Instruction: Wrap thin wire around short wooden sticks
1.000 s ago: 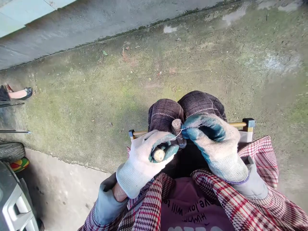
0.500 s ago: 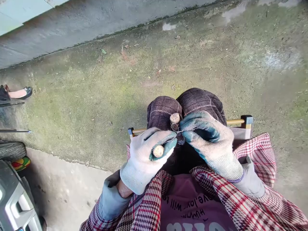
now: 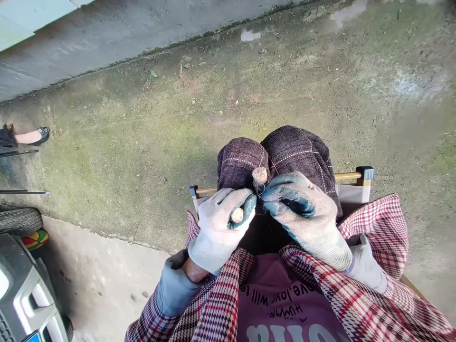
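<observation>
My left hand (image 3: 219, 228), in a white knit glove with a green rubber palm, grips a pale wooden stick (image 3: 237, 215) so that only its round end shows. My right hand (image 3: 301, 213), in a matching worn glove, pinches a thin pale strand (image 3: 260, 189) between thumb and fingertip. That strand loops around a short wooden peg (image 3: 260, 175) standing just above my fingers. The peg's lower part is hidden by my gloves, and I cannot tell whether it joins the stick. Both hands rest over my knees in dark checked trousers (image 3: 295, 152).
I sit on a folding chair with a gold-coloured bar (image 3: 349, 176), above mossy concrete (image 3: 142, 142). A red plaid coat (image 3: 374, 237) lies over my arms. At the left are a person's foot in a black flat shoe (image 3: 42, 135), a tyre (image 3: 19, 221) and a grey vehicle part (image 3: 24, 299).
My hands have drawn closer together around the peg. The strand's loops now sit tighter and lower on the peg, and the view has drifted slightly.
</observation>
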Motion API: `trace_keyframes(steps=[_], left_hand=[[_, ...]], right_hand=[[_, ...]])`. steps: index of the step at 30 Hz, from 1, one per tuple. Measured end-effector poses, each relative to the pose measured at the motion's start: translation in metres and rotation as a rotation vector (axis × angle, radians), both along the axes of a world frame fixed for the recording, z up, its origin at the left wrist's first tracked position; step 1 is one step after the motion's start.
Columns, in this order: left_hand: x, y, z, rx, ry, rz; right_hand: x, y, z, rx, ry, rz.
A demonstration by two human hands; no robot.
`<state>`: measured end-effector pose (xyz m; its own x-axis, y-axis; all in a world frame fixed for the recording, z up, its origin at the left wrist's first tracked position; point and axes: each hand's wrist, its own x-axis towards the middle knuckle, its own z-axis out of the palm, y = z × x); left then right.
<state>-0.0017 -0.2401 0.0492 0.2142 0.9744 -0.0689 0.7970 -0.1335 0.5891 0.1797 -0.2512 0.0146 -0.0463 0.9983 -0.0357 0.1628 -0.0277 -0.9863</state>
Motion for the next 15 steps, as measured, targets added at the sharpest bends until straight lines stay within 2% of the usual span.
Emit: trace_keyframes(steps=[4, 8, 13, 15], left_hand=[[-0.002, -0.007, -0.004, 0.008, 0.011, 0.034], [-0.001, -0.010, -0.006, -0.019, 0.021, -0.009], [0.000, -0.013, -0.010, -0.024, 0.057, -0.041], [-0.001, -0.015, -0.010, -0.018, 0.045, -0.032]], right_hand=[[0.001, -0.010, -0.012, -0.027, -0.072, -0.012], [0.002, -0.015, -0.022, 0.012, -0.161, 0.017], [0.011, -0.012, -0.019, -0.028, -0.203, -0.072], [0.013, -0.011, -0.017, -0.103, -0.255, -0.009]])
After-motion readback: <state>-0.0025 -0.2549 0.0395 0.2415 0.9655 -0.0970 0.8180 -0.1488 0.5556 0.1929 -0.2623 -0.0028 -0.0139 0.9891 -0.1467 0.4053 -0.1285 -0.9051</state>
